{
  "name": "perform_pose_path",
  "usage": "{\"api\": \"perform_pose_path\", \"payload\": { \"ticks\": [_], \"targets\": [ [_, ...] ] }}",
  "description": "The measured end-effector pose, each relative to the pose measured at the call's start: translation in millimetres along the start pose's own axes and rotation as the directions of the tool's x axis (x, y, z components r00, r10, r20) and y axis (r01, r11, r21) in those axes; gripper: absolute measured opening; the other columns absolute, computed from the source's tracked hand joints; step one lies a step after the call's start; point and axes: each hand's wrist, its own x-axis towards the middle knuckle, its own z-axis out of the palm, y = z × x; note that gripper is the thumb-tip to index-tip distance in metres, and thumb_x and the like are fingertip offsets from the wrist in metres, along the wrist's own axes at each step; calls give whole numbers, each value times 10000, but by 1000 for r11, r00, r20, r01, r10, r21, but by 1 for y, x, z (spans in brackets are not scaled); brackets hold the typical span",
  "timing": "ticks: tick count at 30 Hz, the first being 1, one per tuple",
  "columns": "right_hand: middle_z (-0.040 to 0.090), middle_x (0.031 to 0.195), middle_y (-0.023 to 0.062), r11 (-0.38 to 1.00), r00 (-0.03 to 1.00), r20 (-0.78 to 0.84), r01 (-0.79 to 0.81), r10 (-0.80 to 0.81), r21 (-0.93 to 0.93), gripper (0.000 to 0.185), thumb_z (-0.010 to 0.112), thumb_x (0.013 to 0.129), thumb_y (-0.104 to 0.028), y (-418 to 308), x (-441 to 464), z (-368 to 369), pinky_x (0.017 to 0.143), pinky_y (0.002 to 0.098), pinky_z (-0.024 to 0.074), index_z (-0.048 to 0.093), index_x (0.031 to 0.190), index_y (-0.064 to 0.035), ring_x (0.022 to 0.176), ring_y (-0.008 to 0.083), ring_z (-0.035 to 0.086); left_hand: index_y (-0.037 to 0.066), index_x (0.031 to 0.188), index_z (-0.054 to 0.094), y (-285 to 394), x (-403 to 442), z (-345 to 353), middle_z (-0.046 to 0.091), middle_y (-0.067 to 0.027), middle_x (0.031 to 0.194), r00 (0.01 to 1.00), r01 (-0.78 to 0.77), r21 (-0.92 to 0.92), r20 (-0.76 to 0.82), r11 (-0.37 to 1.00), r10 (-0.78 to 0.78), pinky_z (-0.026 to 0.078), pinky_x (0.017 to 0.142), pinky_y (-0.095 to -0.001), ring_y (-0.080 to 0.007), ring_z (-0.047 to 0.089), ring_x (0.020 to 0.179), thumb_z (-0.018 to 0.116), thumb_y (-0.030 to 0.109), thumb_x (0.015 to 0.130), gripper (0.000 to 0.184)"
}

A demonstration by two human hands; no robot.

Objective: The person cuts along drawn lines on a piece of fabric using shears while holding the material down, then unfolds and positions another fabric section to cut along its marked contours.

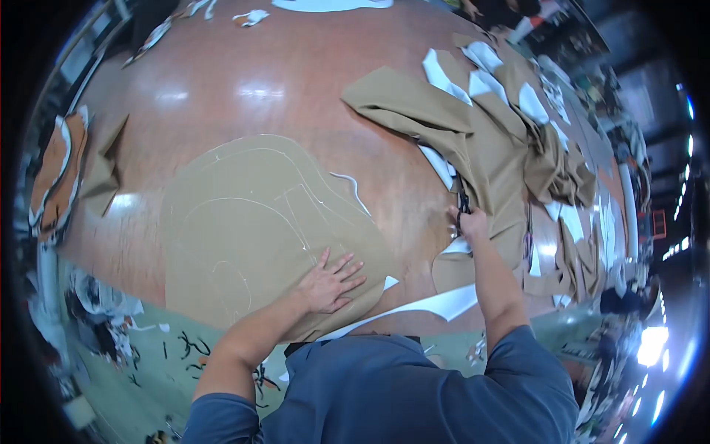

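My left hand lies with fingers spread on a large tan sheet of leather-like material. Pale drawn outlines of curved shapes run across that sheet. In my right hand is a pair of scissors with black handles, pointing away from me. Their blades are hard to make out against a crumpled tan piece with white undersides, which lies beside and beyond them. Near my right wrist is a small tan offcut. A long white-backed strip lies along the table's front edge.
The brown table carries a folded tan scrap and orange-brown pieces with white edges at left. A curled white strip touches the sheet. Scraps litter the green floor. Part of another person shows at the far right.
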Motion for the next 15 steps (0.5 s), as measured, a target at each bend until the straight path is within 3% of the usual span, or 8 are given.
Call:
{"api": "perform_pose_path", "payload": {
  "ticks": [4,5,6,7,9,10,12,15],
  "targets": [
    [641,617,99,999,1000,-15,-24,23,-24,523,919,821,-442,34,-12,-23,477,384,470,708,814,36,515,188,605,257,1643,435,-8,-19,-17,308,-156,1752,996,83,-13,-34,997,-83,123,1264,-736,-370,226,1643,625,557,981,752],
    [646,612,107,999,999,13,-30,31,-34,525,920,815,-443,24,-34,-30,490,389,482,713,816,39,516,196,612,254,1652,422,-7,-35,-19,283,-176,1757,938,314,-65,-133,947,-320,116,1250,-754,-402,202,1642,643,574,967,787],
    [650,607,115,998,999,40,-34,35,-43,527,922,809,-443,13,-56,-37,504,394,494,717,817,42,517,203,618,252,1660,410,-6,-55,-21,258,-195,1762,814,520,-130,-223,844,-536,110,1236,-772,-434,177,1641,662,590,952,824],
    [710,699,147,996,990,134,47,-36,-82,531,919,795,-433,11,-79,-43,605,400,541,734,924,48,605,233,672,250,1668,397,-6,-72,-23,233,-215,1767,631,687,-210,-302,696,-714,104,1223,-791,-466,152,1639,680,606,937,861],
    [751,815,160,977,982,12,188,-187,-101,537,920,792,-386,42,-119,-22,698,401,560,731,1055,43,724,252,709,263,1695,341,-2,-100,-20,149,-225,1784,307,912,-229,-169,340,-937,86,1201,-819,-508,91,1635,708,649,906,952],
    [760,898,163,991,990,62,132,-130,-27,579,928,785,-335,44,-142,-16,758,406,562,704,1152,53,802,270,718,269,1709,313,-1,-109,-17,108,-231,1793,116,966,-221,-102,136,-988,77,1190,-833,-529,61,1633,721,670,891,998],
    [744,851,143,977,977,9,211,-211,4,658,958,763,-301,71,-174,13,729,426,556,671,1236,57,763,270,707,288,1721,273,-13,-113,-19,52,-204,1805,186,965,-167,-100,201,-977,73,1171,-853,-540,22,1630,745,683,870,1051],
    [720,818,150,978,978,6,209,-209,1,662,966,765,-299,53,-194,21,685,443,540,665,1241,49,745,316,707,313,1723,263,-66,-102,-42,28,-181,1814,286,951,-99,-76,293,-955,104,1188,-839,-542,16,1630,760,667,870,1049]
  ]
}}
